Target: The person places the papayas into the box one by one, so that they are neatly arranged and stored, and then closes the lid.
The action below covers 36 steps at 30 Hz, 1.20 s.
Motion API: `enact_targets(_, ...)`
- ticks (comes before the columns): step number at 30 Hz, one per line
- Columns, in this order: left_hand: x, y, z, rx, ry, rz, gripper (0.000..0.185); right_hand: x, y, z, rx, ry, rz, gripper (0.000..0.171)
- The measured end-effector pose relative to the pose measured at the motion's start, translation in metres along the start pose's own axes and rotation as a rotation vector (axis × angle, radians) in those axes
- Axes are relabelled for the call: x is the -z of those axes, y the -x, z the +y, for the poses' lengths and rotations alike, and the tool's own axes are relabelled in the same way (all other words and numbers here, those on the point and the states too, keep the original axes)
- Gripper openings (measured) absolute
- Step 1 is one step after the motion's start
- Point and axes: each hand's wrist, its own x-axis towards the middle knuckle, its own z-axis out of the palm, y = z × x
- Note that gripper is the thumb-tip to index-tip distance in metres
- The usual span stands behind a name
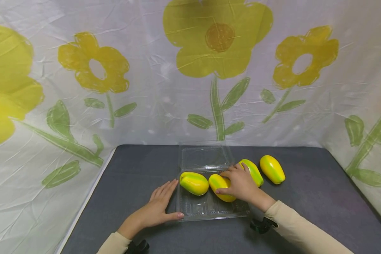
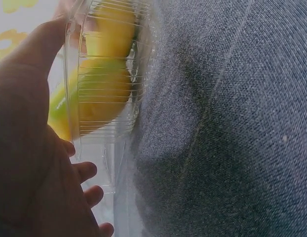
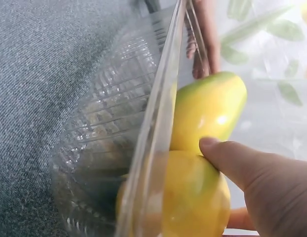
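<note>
A clear plastic clamshell box (image 1: 206, 211) lies with its lid (image 1: 206, 157) folded back. Inside, a yellow-green papaya (image 1: 193, 183) sits at the left. Beside it is a second papaya (image 1: 220, 187), which my right hand (image 1: 242, 185) grips from above, thumb on the near side. The right wrist view shows the thumb against this papaya (image 3: 193, 192), close to the other papaya (image 3: 212, 106). My left hand (image 1: 157, 208), fingers extended, touches the box's left side; in the left wrist view its thumb is at the box rim (image 2: 70, 98).
A third papaya (image 1: 254, 173) lies by the box's right side, partly hidden behind the right hand. Farther right, a fourth papaya (image 1: 272, 169) rests on the dark grey table (image 1: 304, 197). A flower-printed curtain (image 1: 152, 98) stands behind and at both sides.
</note>
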Motion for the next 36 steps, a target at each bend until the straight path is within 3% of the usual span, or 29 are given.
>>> enact_targets(9, 0.0, 0.0, 0.001, 0.004, -0.001, -0.005, 0.11, -0.002, -0.001, 0.0, -0.03, -0.046, -0.001, 0.055)
enact_targets(19, -0.001, -0.001, 0.0, -0.006, -0.003, 0.008, 0.109, 0.0, 0.0, 0.0, -0.015, -0.079, 0.07, 0.059)
enact_targets(24, -0.002, -0.001, 0.0, -0.005, -0.006, 0.024, 0.109, 0.004, 0.001, 0.004, 0.022, -0.179, 0.075, 0.06)
enact_targets(27, -0.002, -0.003, 0.002, -0.015, -0.024, 0.088, 0.108, 0.006, 0.003, 0.009, 0.059, -0.24, 0.069, 0.061)
enact_targets(32, 0.0, -0.013, 0.008, -0.082, -0.081, 0.261, 0.101, 0.005, 0.008, 0.017, 0.119, -0.271, 0.063, 0.06)
enact_targets(36, 0.001, -0.017, 0.011, -0.11, -0.089, 0.296, 0.098, 0.004, 0.009, 0.019, 0.152, -0.268, 0.058, 0.06)
